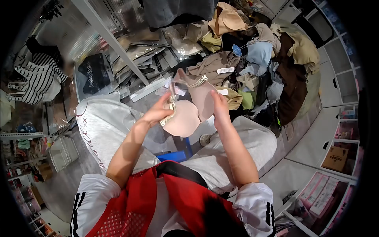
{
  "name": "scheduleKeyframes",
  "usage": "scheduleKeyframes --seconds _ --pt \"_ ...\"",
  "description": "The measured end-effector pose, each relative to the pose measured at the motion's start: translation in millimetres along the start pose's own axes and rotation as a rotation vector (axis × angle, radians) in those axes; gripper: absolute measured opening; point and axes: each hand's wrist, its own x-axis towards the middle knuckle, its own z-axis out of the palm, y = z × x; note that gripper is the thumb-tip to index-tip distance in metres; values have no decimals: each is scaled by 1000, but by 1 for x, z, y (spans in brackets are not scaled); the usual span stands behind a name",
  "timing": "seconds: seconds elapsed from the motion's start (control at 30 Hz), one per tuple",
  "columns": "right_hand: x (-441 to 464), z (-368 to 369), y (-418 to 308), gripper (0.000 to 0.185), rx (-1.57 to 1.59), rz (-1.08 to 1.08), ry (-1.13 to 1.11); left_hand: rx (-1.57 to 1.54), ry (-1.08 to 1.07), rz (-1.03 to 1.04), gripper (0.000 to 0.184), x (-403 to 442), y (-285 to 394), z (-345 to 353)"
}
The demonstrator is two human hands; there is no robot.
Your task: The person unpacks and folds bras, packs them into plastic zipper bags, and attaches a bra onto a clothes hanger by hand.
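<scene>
A pale pink bra [182, 118] with printed straps is held up between my hands, over the gap between my knees. My left hand [158, 112] grips its left side, thumb and fingers pinched on the strap and cup edge. At the other cup's outer edge, my right hand [220, 106] is closed on the bra, its fingers partly hidden behind the fabric. Just beyond the bra lies a brown garment [213, 65] with a white tag.
A large heap of clothes [258, 59] spreads at the upper right. Plastic-wrapped packages [146, 51] fill a shelf ahead. Striped garments [39, 81] hang at the left. White cabinets [312, 134] with open compartments line the right. Something blue [171, 156] lies between my legs.
</scene>
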Motion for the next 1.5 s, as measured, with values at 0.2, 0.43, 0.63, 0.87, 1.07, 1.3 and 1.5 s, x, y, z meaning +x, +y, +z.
scheduleKeyframes --seconds 0.2,0.43,0.63,0.87,1.07,1.3,1.5 --pt "-14 -3 -22 30 -721 -573 7 129 87 25 51 1 -17 14" --pt "-47 15 -11 55 -1190 -681 -417 120 50 219 36 -2 2 19" --pt "-27 16 15 31 -1124 -434 -502 114 -48 462 38 -24 58 21" --pt "-28 15 -17 31 -441 -184 -450 562 -176 394 73 -7 35 42" --pt "-23 0 -50 23 -227 -269 -299 521 132 221 39 76 -10 13" --pt "-41 -27 -80 23 -123 -281 -296 205 628 273 39 221 94 -87" --pt "-39 -59 -117 20 -65 -369 -211 566 1047 -10 67 283 111 -55"
